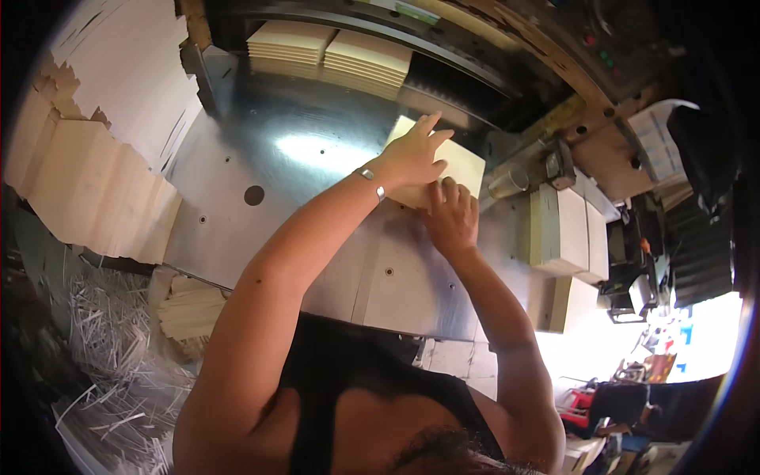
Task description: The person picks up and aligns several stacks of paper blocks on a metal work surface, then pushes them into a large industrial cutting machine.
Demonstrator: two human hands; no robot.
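A cream-coloured stack of paper [465, 162] lies on the shiny metal table [348, 265], towards the far right part of its surface. My left hand [416, 153] rests across the top of this stack, fingers spread out, with a metal bracelet at the wrist. At the stack's near edge is my right hand [453, 212], its fingers bent and pressed together over the edge. The thumb side of the right hand is partly hidden, and the stack's left side lies under my left hand.
Two layered stacks of cream paper [366, 59] stand at the back beneath a dark machine bar. More paper blocks [560, 229] sit at the right, near a clear plastic cup [508, 182]. Large sheets [95, 190] pile up on the left, above shredded paper strips [111, 332].
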